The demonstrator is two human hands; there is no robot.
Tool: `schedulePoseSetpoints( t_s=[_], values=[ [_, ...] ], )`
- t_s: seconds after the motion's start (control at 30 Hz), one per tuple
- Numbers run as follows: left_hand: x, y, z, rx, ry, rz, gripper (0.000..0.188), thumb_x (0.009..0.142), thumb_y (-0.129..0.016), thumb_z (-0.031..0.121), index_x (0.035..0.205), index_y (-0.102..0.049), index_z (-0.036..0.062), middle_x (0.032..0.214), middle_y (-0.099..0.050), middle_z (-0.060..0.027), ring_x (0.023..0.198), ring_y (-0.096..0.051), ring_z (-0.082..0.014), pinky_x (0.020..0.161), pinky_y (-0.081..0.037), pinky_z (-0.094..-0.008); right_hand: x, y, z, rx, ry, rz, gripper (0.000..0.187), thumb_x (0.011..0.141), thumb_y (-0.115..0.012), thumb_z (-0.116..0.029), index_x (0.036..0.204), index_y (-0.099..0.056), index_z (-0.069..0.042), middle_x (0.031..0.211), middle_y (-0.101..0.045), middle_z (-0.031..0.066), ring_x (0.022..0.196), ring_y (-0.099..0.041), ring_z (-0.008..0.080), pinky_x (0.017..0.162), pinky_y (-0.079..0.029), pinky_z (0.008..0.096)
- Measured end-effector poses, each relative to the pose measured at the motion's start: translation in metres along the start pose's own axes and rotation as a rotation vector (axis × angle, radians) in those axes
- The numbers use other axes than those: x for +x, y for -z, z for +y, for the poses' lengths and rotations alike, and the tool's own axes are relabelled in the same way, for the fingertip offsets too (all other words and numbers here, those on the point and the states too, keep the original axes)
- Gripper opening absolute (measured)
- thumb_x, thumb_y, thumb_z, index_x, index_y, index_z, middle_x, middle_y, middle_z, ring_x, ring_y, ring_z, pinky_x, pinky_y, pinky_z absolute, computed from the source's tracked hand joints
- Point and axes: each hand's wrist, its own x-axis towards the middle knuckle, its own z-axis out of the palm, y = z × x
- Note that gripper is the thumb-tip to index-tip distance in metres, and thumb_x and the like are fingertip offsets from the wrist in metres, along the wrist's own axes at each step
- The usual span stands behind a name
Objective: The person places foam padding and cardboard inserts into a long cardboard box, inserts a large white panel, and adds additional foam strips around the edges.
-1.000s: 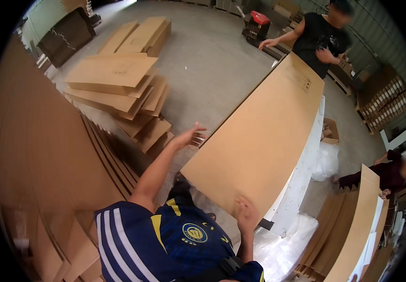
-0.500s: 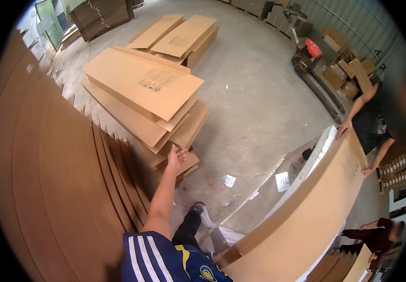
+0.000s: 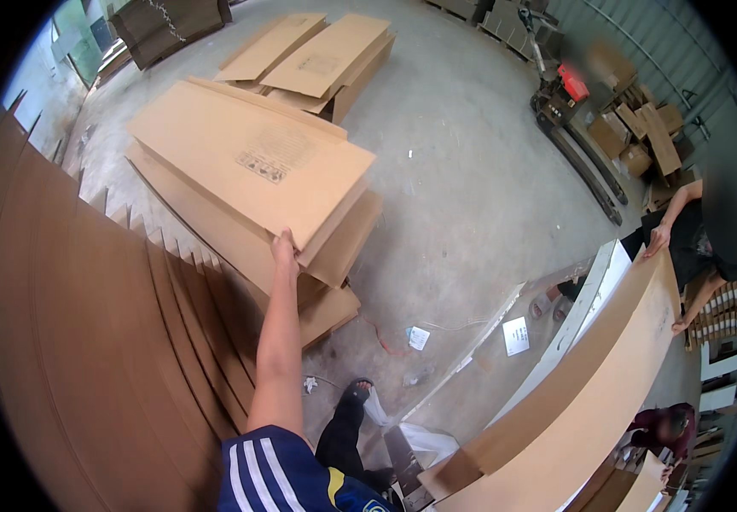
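My left hand (image 3: 284, 248) reaches forward, its fingers closed on the near edge of the top flattened cardboard box (image 3: 189, 141). That box is brown with dark print and lies on a stack of flat boxes (image 3: 334, 311), its near edge slightly lifted. My right hand is out of view. A long cardboard box (image 3: 590, 384) lies at my right, with a white panel (image 3: 582, 316) along its far side. A co-worker in dark clothing holds its far end, with one hand (image 3: 658, 241) on the top corner and the other hand (image 3: 682, 326) on the side.
Tall cardboard sheets (image 3: 87, 341) stand close on my left. Behind the stack lie more flat boxes (image 3: 317, 64). A red-and-black pallet jack (image 3: 569, 107) stands far right, near loose cartons (image 3: 633, 136). Paper sheets (image 3: 515, 335) lie on the floor. Another person (image 3: 663, 427) is at the lower right.
My left hand has gone from open beside the stack to gripping the top flat box, whose near edge has risen. The co-worker's end of the long box has shifted slightly right.
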Motion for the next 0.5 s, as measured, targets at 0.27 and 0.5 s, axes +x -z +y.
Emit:
schedulePoseSetpoints(
  t_s=[0.27, 0.5],
  values=[
    [-0.221, 0.057, 0.007, -0.072, 0.199, -0.379, 0.022, 0.096, -0.064, 0.025, 0.107, -0.064, 0.0058, 0.088, -0.069, -0.0016, 0.07, -0.065, -0.0129, 0.06, -0.051, -0.0284, -0.044, 0.014, 0.0, -0.055, 0.104, -0.328, 0.041, 0.104, -0.055, -0.032, 0.134, -0.061, -0.004, 0.125, -0.064, 0.0158, 0.11, -0.062, 0.0251, 0.091, -0.052, 0.0392],
    [-0.452, 0.04, 0.116, -0.116, 0.173, -0.604, 0.02, 0.091, -0.064, 0.019, 0.103, -0.063, 0.0035, 0.085, -0.07, -0.007, 0.071, -0.068, -0.0167, 0.073, -0.06, -0.0323, 0.064, 0.003, -0.005, 0.541, 0.442, -0.29, 0.056, 0.109, -0.046, -0.043, 0.134, -0.059, 0.005, 0.111, -0.074, 0.0135, 0.101, -0.07, 0.0224, 0.09, -0.054, 0.0351]
  ],
)
